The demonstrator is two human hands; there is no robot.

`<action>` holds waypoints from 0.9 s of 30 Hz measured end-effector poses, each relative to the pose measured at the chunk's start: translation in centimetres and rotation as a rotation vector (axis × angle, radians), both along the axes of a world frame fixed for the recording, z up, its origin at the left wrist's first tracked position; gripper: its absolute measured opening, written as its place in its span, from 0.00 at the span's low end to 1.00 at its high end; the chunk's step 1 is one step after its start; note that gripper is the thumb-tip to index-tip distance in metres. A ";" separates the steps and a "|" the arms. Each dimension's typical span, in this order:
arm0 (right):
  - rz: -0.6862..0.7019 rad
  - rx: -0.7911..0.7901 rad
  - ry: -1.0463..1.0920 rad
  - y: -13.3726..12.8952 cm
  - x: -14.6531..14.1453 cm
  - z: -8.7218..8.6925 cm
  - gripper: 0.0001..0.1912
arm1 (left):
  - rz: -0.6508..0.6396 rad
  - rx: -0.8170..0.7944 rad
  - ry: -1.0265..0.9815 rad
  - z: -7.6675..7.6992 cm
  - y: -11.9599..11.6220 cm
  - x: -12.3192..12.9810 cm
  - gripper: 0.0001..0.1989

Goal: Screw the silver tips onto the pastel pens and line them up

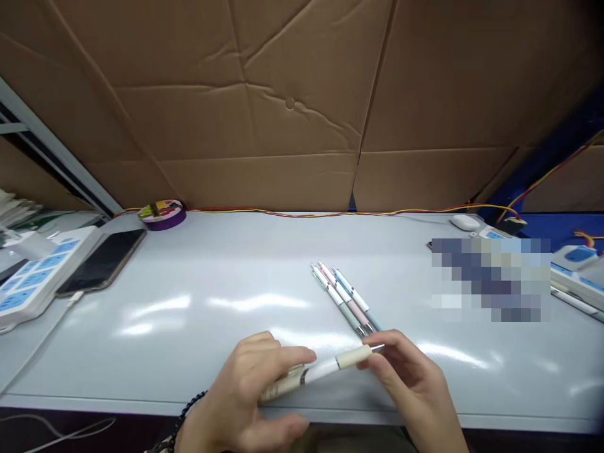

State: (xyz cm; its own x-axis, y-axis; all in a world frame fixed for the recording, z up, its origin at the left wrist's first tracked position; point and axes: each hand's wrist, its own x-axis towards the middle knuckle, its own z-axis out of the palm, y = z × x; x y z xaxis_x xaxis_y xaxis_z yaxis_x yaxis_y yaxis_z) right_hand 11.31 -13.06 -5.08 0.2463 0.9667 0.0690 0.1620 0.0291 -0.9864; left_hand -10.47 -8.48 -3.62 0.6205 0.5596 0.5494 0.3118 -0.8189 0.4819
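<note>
A cream-and-white click pen (325,370) is held slantwise above the table's front edge, between both hands. My right hand (418,380) pinches its silver tip end between thumb and fingers. My left hand (255,390) is around the clip end, the index finger stretched along the barrel and the thumb standing off below it. Just beyond the hands, three pens lie side by side on the table: a green-and-white pen (340,301), a pink-and-white pen (346,296) and a blue-and-white pen (357,297). Their tips point toward my right hand.
On the left are a smartphone (104,261) with a white cable, a power strip (47,274) and a round purple box (163,217). A white mouse (465,222), a blurred-out patch and another power strip (580,277) are on the right. A cardboard wall (264,126) stands behind the table.
</note>
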 end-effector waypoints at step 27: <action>0.186 -0.005 -0.105 0.3 0.3 0.2 0.08 | 0.032 -0.081 0.090 0.1 -0.1 -0.1 0.27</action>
State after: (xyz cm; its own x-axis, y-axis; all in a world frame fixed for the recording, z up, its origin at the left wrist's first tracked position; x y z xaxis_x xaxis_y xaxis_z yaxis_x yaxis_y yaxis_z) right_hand 11.62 -12.71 -4.85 0.0549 0.9953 0.0802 0.2566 0.0635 -0.9644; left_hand -10.60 -8.60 -3.47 0.6463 0.6204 0.4443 0.3824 -0.7671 0.5150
